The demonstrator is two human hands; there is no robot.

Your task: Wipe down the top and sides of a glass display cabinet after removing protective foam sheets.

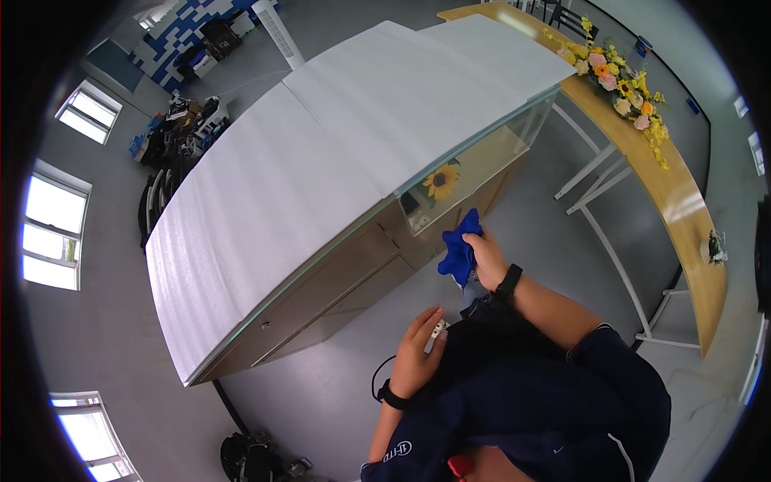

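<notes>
My right hand (487, 257) grips a bunched blue cloth (459, 247) just in front of the glass side (474, 165) of a long display counter. A sunflower (441, 181) shows behind that glass. My left hand (418, 349) is held close to my dark jacket, its fingers pinching a small pale object (438, 328) whose kind I cannot make out. Both wrists wear black bands.
White foam sheets (321, 153) cover the counter's top, over wooden cabinet fronts (345, 281). A curved wooden table (683, 201) with a flower garland (618, 80) runs along the right on white legs. Bags and gear lie on the grey floor at the far left and bottom.
</notes>
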